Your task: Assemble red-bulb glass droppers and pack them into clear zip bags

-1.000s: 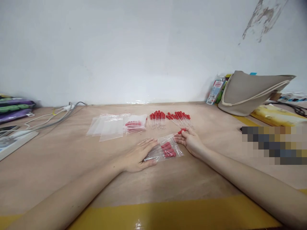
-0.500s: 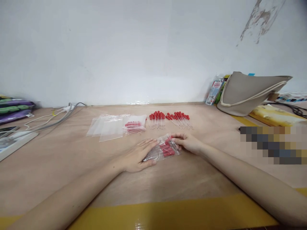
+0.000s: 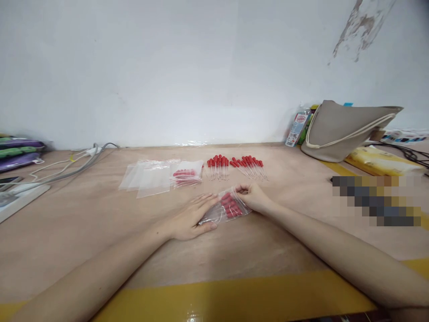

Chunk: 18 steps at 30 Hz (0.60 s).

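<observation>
A clear plastic zip bag point(image 3: 214, 217) with several red-bulbed droppers point(image 3: 231, 206) inside lies on the table in front of me. My left hand point(image 3: 191, 220) rests flat over the bag's left end, fingers stretched out. At the right end, where the red bulbs lie, my right hand point(image 3: 254, 197) pinches the bag's upper right edge; its fingertips are partly hidden. Just beyond are two fanned groups of loose droppers, a left group point(image 3: 218, 162) and a right group point(image 3: 248, 163), red bulbs toward the wall. Beside them lies a filled bag point(image 3: 187, 175), close to flat, clear bags point(image 3: 152, 179).
Cables point(image 3: 83, 163), a white device point(image 3: 25, 201) and purple-green packages point(image 3: 20, 154) lie at the left. A grey bag point(image 3: 342, 132), a bottle point(image 3: 296, 129) and a yellow pack point(image 3: 382, 162) stand or lie at the right. Yellow tape point(image 3: 201, 302) runs along the table's front edge.
My right fingers have shifted slightly left along the bag's edge, and the red bulbs inside now lie in a neater row. My left hand stays flat. The view has shifted slightly.
</observation>
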Tool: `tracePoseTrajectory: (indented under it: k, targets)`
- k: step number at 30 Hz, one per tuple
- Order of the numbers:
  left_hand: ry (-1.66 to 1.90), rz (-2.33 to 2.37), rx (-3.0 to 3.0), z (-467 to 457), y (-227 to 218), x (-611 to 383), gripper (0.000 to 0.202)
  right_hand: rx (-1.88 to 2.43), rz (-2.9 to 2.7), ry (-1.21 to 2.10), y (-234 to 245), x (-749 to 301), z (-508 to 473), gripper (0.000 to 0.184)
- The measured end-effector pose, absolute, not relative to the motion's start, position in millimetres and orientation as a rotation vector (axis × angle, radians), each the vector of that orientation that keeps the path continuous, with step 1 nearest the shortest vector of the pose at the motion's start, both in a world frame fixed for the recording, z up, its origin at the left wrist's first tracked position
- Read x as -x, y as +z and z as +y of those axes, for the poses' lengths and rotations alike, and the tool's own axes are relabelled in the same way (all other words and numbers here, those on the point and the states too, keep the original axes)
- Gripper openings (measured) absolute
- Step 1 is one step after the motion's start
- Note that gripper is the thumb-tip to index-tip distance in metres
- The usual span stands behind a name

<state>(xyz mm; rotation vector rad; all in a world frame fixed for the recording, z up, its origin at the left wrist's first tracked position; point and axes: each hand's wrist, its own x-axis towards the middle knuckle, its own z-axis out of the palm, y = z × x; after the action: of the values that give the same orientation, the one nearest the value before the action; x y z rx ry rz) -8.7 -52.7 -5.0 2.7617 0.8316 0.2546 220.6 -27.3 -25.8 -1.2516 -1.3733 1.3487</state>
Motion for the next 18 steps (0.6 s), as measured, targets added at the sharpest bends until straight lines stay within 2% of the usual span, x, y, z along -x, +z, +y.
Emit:
tracePoseTrajectory:
  k: [3,7,12,15,18]
  targets:
    - [0.223,0.858,-2.772,-52.6,-5.4,8.9,0.061,1.316,-1.354,1.371,-22.4,-228.7,-24.8,0.009]
    - [0.201,0.868,-2.783,-51.1,-7.9,9.8,0.06,1.345,-1.31,1.406,-17.8,-240.1,-22.2,0.017]
    - [0.198,0.85,-2.786,-50.8,-7.6,10.5,0.059,1.085,-1.5,1.744,-13.7,-238.4,-31.1,0.019]
    - [0.225,0.828,-2.772,-53.4,-4.6,9.9,0.059,1.025,-1.401,1.758,-12.1,-236.0,-36.4,0.021]
    - [0.323,0.856,-2.792,-54.8,-3.1,9.3,0.053,0.991,-1.247,1.76,-9.7,-239.6,-37.1,0.015]
